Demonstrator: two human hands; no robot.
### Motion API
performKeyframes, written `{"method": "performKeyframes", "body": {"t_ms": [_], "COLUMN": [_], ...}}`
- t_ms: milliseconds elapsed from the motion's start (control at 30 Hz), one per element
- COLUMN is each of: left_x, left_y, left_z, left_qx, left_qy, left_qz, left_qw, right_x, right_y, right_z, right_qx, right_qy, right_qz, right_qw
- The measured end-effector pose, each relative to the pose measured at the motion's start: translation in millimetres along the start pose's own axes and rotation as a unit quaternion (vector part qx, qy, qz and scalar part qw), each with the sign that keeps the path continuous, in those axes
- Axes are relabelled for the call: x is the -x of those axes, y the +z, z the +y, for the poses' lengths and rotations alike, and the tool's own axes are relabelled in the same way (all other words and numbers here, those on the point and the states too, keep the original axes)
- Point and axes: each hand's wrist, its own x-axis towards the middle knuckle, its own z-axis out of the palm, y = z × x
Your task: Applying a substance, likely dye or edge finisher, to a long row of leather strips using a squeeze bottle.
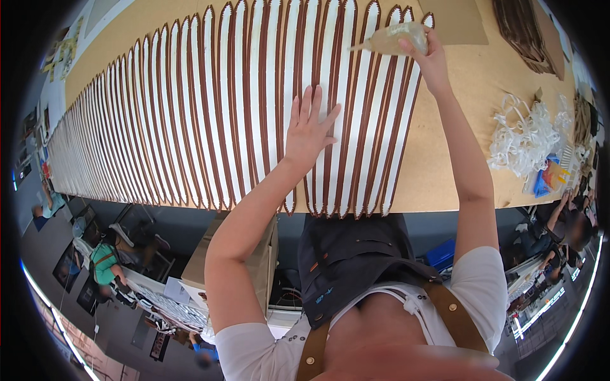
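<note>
Long strips (254, 95) with pointed ends, white down the middle and brown along the edges, lie side by side across the table. My left hand (309, 130) rests on several of them near the middle, fingers spread and nothing held. At the far right of the row, my right hand (429, 60) is closed around a translucent squeeze bottle (395, 39). The bottle is tilted on its side above the strips' far ends, its thin nozzle pointing left. Whether the nozzle touches a strip I cannot tell.
A heap of white ribbon-like scraps (524, 133) lies at the table's right, beside a small blue item (545, 181). Brown strips (524, 32) are stacked at the far right. A cardboard box (244, 267) stands below the near edge, left of my apron. Other people sit farther off on both sides.
</note>
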Motion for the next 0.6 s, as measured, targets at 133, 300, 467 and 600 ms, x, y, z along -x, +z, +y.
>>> {"method": "performKeyframes", "body": {"t_ms": [133, 300, 467, 600], "left_x": [-0.4, -6.4, -8.8, -6.7], "left_y": [-5.6, -8.5, 1.8, 5.4], "left_z": [2.4, 18.0, 33.4, 33.6], "left_qx": [0.014, 0.044, 0.034, 0.014], "left_qy": [0.002, -0.013, 0.017, 0.006], "left_qz": [0.018, -0.002, 0.006, 0.001], "left_qw": [1.0, 0.999, 0.999, 1.0], "right_x": [6.2, -25.5, -51.1, -52.4], "right_y": [-12.4, -22.2, -33.0, -26.8], "right_z": [-4.8, 8.7, 23.3, 18.4], "right_qx": [-0.019, -0.167, -0.032, 0.042], "right_qy": [0.074, 0.04, -0.054, -0.053], "right_qz": [-0.066, 0.105, 0.133, 0.153], "right_qw": [0.995, 0.979, 0.989, 0.986]}}
